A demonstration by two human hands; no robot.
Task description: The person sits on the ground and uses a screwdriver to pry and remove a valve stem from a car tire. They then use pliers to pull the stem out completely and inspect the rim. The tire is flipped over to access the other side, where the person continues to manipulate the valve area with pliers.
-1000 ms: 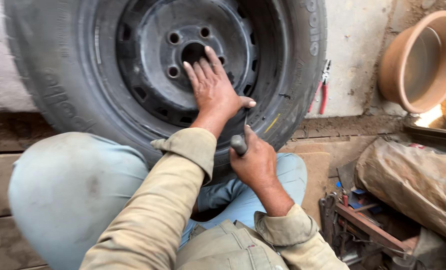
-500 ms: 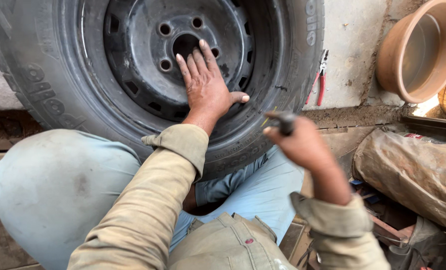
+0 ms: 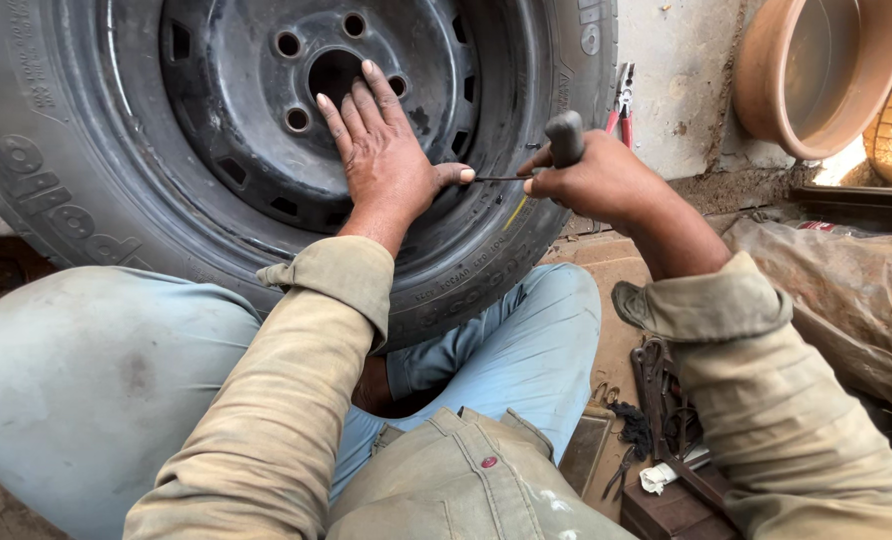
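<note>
A large black tyre (image 3: 86, 210) on a dark steel wheel rim (image 3: 236, 110) stands upright between my knees. My left hand (image 3: 381, 160) lies flat and open on the rim, fingers spread near the centre hole. My right hand (image 3: 596, 180) is closed around a black-handled tool (image 3: 564, 138). Its thin metal shaft (image 3: 501, 178) points left at the tyre's sidewall, next to my left thumb. A yellow chalk mark (image 3: 514, 212) shows on the sidewall just below the shaft.
Red-handled pliers (image 3: 623, 100) hang against the pale wall behind the tyre. A terracotta-coloured basin (image 3: 816, 70) leans at the upper right. A dusty plastic sack (image 3: 846, 290) lies on the right. Several tools and a dark wooden box (image 3: 666, 470) sit by my right knee.
My right hand has risen from low by my knee and swung up to the tyre's sidewall, bringing the tool's shaft to the rubber. My left hand stays on the rim.
</note>
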